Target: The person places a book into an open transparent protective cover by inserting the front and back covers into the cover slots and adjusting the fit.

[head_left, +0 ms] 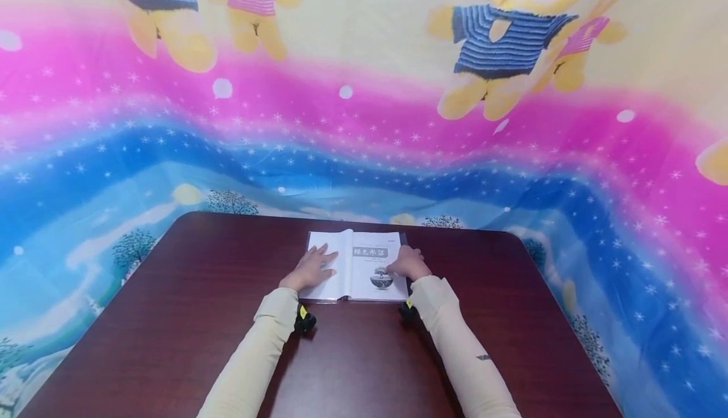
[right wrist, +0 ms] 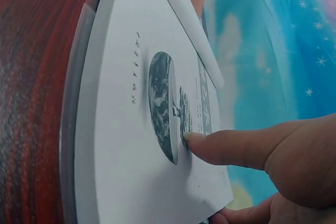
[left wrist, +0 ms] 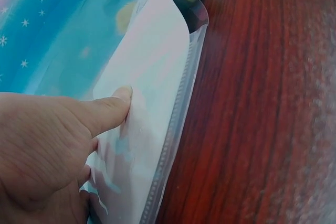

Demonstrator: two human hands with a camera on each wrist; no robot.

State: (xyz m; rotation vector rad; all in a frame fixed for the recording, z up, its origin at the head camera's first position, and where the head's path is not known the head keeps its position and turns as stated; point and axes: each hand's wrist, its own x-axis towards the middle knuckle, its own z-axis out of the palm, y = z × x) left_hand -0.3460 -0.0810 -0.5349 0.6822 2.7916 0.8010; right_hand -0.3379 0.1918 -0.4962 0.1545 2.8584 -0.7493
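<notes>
An open book [head_left: 361, 285] in a clear plastic cover lies near the table's far edge. Its left page [left wrist: 152, 77] is blank white and bulges toward the spine. On the right page [right wrist: 121, 129] are a dark title band and a printed picture of a tree over a half globe. My left hand [head_left: 309, 269] rests on the left page with fingers spread and the thumb lying flat on the paper. At the book's right edge my right hand [head_left: 411, 262] grips it, thumb on the picture and the other fingers curled at the margin, partly hidden.
The book lies on a dark red-brown wooden table [head_left: 352, 361] with rounded far corners. Behind and around it hangs a colourful curtain [head_left: 352, 127] with bears and snowflakes. Each wrist carries a small black device [head_left: 305, 321] below the cream sleeve [head_left: 250, 355].
</notes>
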